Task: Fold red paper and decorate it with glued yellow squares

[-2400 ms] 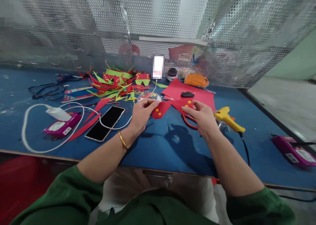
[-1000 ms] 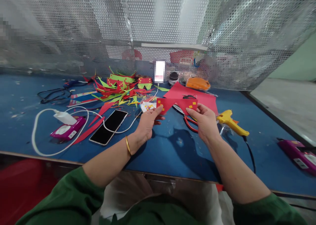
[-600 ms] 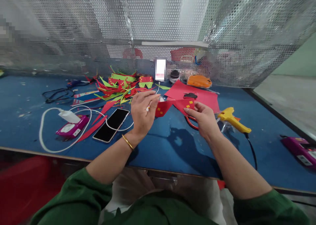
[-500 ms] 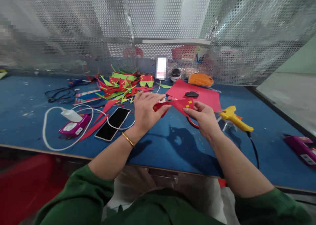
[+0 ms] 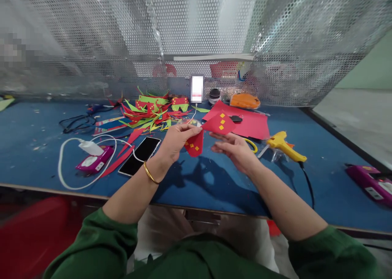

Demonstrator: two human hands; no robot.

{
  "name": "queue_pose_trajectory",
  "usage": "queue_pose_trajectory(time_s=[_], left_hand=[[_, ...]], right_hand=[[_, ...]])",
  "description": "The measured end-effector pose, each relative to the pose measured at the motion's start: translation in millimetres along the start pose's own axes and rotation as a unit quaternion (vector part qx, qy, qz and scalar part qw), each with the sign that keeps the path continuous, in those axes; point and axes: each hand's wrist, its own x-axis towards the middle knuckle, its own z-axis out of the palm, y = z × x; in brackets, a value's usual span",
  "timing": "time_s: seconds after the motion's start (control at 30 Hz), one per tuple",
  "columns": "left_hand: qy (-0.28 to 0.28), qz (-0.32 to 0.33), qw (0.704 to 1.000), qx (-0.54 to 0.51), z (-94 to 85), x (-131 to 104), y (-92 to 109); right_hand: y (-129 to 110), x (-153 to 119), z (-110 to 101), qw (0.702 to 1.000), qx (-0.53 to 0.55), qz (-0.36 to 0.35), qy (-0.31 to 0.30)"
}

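In the head view, a folded red paper piece point(image 5: 219, 123) with yellow diamond shapes is held above the blue table. It has two lobes meeting at a narrow middle, one up to the right, the other hanging down. My left hand point(image 5: 175, 143) pinches the narrow middle between thumb and fingers. Just beneath the right lobe is my right hand point(image 5: 231, 147), its fingers stretched out and apart; whether a fingertip touches the paper I cannot tell. Behind it lie red paper sheets point(image 5: 252, 126) with a small black object on top. A yellow ring-shaped handle point(image 5: 251, 145) shows beside my right hand.
A yellow glue gun point(image 5: 284, 145) rests on the right, its black cord trailing forward. Red and green paper strips point(image 5: 147, 115) pile up behind a black phone point(image 5: 139, 156). Purple power boxes point(image 5: 95, 160) sit at both sides, and a white cable loops across the left.
My right hand has let go of the red paper's right end and its fingers have spread below. The paper has turned, and both lobes now show their yellow diamonds.
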Motion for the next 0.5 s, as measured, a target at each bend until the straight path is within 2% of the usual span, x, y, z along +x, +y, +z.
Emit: queue_pose_trajectory(time_s=[0.07, 0.13, 0.27, 0.33, 0.4, 0.5], left_hand=[[-0.022, -0.017, 1.000, 0.003, 4.8, -3.6, -0.1], [-0.023, -0.054, 0.998, -0.029, 9.2, -5.4, 0.6], [0.036, -0.113, 0.986, -0.114, 7.1, -1.9, 8.7], [0.061, -0.134, 0.978, -0.146, -0.2, 0.3, 15.1], [0.075, -0.157, 0.970, -0.172, -9.5, 0.5, 20.6], [0.065, -0.186, 0.962, -0.189, -22.3, -2.9, 24.2]], right_hand=[[2.9, -6.1, 7.6, 0.998, -0.020, 0.005, -0.065], [5.1, -9.8, 11.3, 0.994, -0.037, 0.009, -0.103], [-1.9, -8.7, 5.8, 0.994, -0.026, 0.002, -0.104], [-12.3, -2.7, -4.4, 0.998, -0.001, -0.038, -0.052], [-23.9, 7.5, -20.3, 0.995, 0.027, -0.095, 0.034], [-36.0, 26.8, -50.9, 0.970, 0.046, -0.166, 0.174]])
